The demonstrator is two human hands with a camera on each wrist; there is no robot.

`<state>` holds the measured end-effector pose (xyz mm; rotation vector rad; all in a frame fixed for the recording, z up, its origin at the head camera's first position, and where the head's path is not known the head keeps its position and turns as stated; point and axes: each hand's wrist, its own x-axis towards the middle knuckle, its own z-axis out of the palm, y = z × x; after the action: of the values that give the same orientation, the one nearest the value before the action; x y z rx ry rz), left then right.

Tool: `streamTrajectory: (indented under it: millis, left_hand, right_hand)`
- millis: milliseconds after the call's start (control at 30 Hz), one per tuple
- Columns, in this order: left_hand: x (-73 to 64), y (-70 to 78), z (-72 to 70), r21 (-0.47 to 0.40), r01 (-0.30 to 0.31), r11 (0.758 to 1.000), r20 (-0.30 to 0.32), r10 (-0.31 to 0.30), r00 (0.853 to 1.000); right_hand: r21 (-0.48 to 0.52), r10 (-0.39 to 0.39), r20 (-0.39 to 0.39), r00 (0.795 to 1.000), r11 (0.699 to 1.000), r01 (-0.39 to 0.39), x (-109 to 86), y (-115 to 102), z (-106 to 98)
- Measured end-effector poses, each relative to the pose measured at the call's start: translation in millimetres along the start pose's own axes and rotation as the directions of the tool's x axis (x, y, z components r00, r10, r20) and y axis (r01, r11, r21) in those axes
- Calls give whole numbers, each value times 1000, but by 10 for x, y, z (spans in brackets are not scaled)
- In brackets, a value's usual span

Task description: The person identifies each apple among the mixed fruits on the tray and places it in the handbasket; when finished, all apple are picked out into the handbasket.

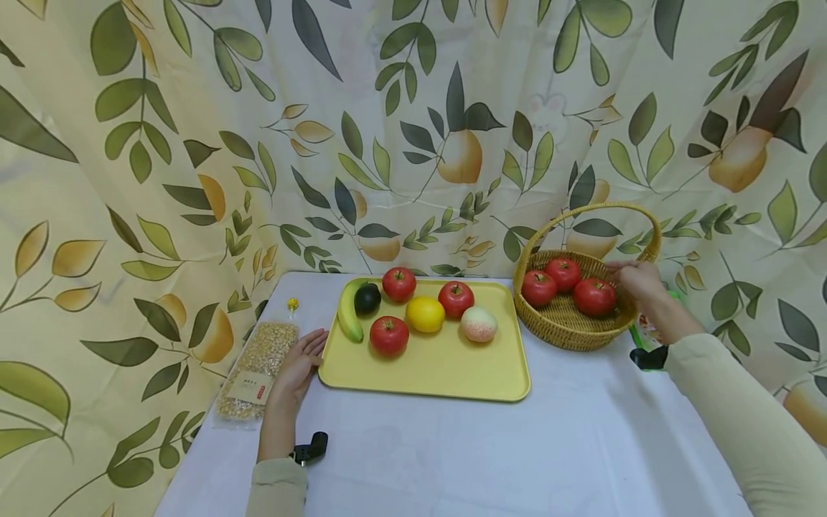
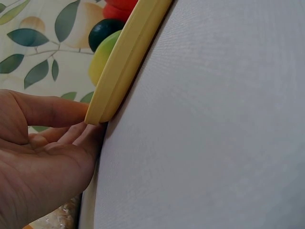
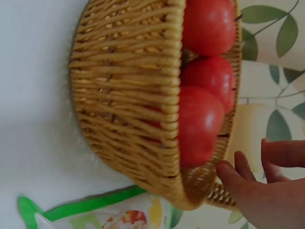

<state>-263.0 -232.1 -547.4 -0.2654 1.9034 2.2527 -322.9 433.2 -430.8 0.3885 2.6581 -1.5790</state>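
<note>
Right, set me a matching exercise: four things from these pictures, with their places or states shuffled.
Things:
1. banana
2. wicker basket
3. left hand
4. packet of grains

Places or states:
A. touching the outer edge of the tray
B. clear, with a pale label
C. beside the dark green fruit
D. holding three red fruits

Pairs: 1-C, 2-D, 3-A, 4-B

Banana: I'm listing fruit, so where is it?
In the head view, the banana lies at the left end of the yellow tray, beside the dark fruit.
</note>
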Motion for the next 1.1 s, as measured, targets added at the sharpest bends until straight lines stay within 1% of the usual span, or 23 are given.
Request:
streamTrajectory:
  millis: [100,333,433,667,767,867,933,1100]
  left_hand:
    - [3,-4,-5,1,-3,1000,0,3,1000]
    - [2,-10,-3,6,-5,1000,1,5,1000]
    - [-1,-9,0,13,-10,1000,7,10,1000]
    - [17,-3,-10,-6,-1,1000,-5,1,1000]
    - [17,-5,-17,-6,-5,1000,-3,5,1000]
    - [9,-11,-20,-5,-7,1000,-3,7,1000]
    - [0,-16,-21,-8,-12,1000,6,12,1000]
    - [-3,-30,-27,-18,-23,1000,24,24,999]
  right_hand:
    - [3,-32,-22,999,999,32,-30,-60,16]
    - [37,-37,-22,999,999,38,-152,-213,89]
    - [39,-36,-3,999,999,36,-230,-288,141]
    - [-1,-90,59,994,996,91,-358,-434,304]
    - [-15,-96,93,991,995,98,-427,-507,394]
    - [11,-90,132,987,996,89,-501,-587,499]
    - [45,-92,153,984,995,86,-535,-623,570]
    - [136,-119,172,978,986,96,-590,-688,719]
